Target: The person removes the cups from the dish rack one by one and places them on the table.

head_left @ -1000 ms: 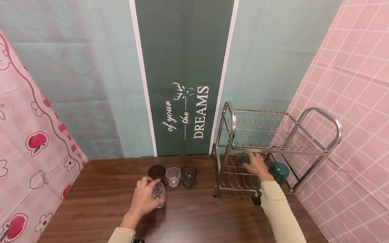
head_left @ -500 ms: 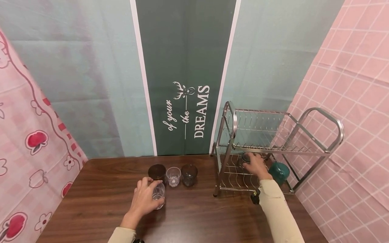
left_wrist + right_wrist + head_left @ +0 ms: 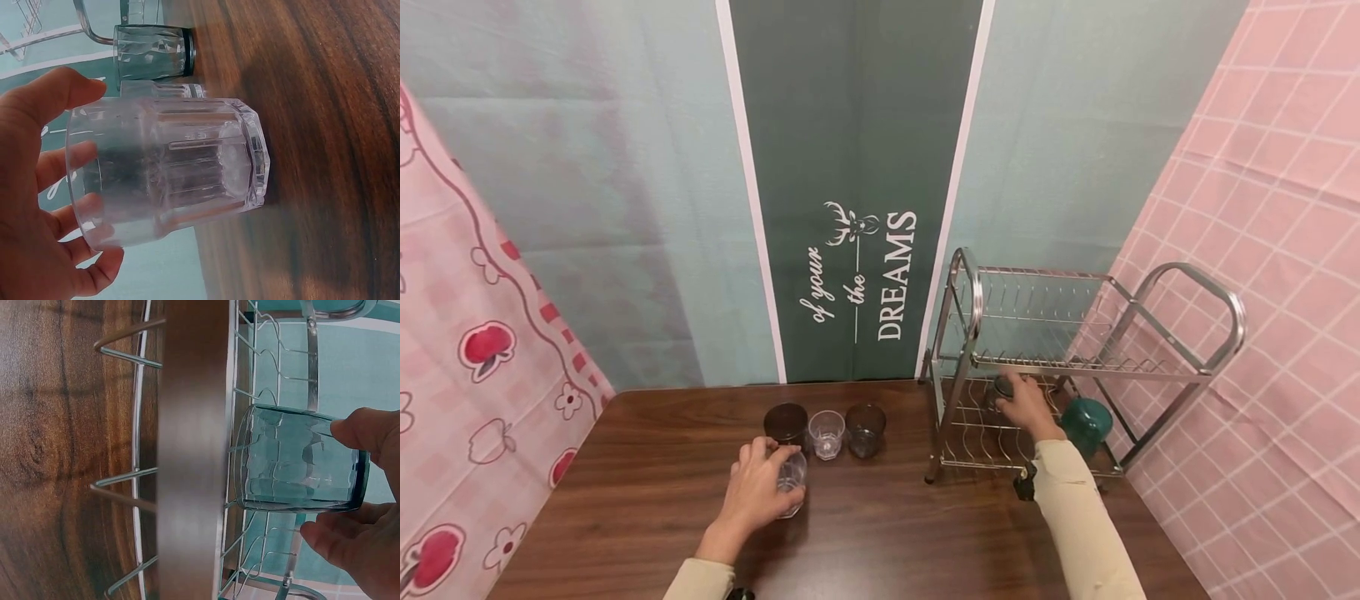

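My left hand (image 3: pixel 756 487) grips a clear, faceted tumbler (image 3: pixel 169 169) near its rim, thumb on one side and fingers on the other. This tumbler stands upright, its base close over the wooden table. Inside the dish rack (image 3: pixel 973 312), my right hand (image 3: pixel 1028 406) holds a smoky blue-green glass (image 3: pixel 300 462) between thumb and fingers. The glass is upside down: its thick dark base is by my hand and its rim is at the lower shelf's wires. My right hand hides part of it in the head view.
A dark glass (image 3: pixel 786 422), a small clear glass (image 3: pixel 827 435) and a smoky glass (image 3: pixel 866 431) stand in a row beyond my left hand. A teal glass (image 3: pixel 1086 423) sits on the rack's lower shelf, right of my right hand. The upper shelf's front rail hangs over that hand.
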A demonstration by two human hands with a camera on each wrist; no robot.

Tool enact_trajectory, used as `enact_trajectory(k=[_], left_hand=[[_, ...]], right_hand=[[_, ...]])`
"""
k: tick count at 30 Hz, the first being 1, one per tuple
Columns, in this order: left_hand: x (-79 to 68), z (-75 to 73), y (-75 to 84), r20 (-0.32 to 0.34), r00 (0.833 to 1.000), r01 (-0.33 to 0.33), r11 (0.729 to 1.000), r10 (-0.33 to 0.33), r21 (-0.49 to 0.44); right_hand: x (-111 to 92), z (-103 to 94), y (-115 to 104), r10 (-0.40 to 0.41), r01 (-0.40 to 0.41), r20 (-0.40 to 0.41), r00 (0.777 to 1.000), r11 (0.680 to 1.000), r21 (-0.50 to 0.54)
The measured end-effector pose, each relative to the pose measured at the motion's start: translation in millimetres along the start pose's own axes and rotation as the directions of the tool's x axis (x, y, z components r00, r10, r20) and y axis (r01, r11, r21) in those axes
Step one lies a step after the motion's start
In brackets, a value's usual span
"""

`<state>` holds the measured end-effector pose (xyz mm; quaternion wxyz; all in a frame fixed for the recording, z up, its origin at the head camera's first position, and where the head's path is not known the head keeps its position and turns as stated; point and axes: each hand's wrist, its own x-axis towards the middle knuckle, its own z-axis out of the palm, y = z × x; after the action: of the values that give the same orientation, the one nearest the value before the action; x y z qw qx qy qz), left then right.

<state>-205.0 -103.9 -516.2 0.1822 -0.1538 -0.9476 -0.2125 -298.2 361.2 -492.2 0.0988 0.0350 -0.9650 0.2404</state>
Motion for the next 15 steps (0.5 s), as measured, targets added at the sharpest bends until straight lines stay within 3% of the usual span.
enact_trajectory(k=[7,15], left_hand=[[0.8,-6.5,0.4,0.042,0.999,0.003,1.000,-0.004,0.010],[4.7,-22.2,-0.3,0.012,1.000,0.015,1.000,-0.015,0.011]], right_hand=[[-1.0,-1.0,0.5,-0.004,0.005,-0.022,1.000,1.000,0.026],[-7.4,-10.9,-5.4,-0.016,0.016,-0.064,0.998,1.000,-0.001]])
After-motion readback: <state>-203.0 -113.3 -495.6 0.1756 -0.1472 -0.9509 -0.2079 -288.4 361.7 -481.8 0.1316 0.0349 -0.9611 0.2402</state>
